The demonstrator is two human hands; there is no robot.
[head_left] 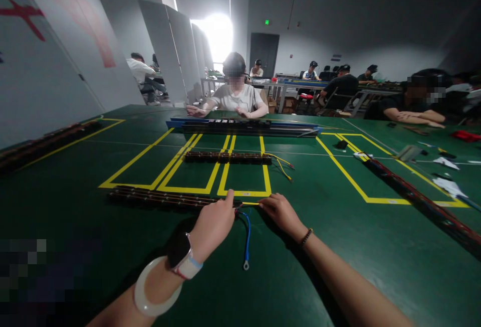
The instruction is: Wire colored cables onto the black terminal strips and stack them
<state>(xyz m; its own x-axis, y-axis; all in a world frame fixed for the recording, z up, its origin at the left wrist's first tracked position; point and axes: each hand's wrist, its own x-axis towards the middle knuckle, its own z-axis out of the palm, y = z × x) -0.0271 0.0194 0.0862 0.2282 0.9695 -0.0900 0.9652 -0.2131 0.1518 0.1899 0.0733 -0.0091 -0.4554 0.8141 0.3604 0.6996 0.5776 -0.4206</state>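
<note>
A long dark wiring assembly point(161, 198) with thin reddish lines along it lies on the green table in front of me. My left hand point(215, 224) is closed around its right end, thumb on top. From that end a yellow cable point(250, 203) runs to the right, and my right hand point(280, 212) pinches it. The cable's tip is hidden by my right fingers. A blue cable point(248, 234) also comes out of the same end, curving down toward me; its metal ring terminal point(246, 265) rests on the table.
Beyond lies a second dark assembly point(229, 157) with yellow cables, then a long blue-and-black rail point(244, 127). Others lie at the left point(48, 141) and right point(413, 194). Yellow tape point(244, 194) marks the table point(323, 247). One person point(240, 99) sits opposite, another at the right.
</note>
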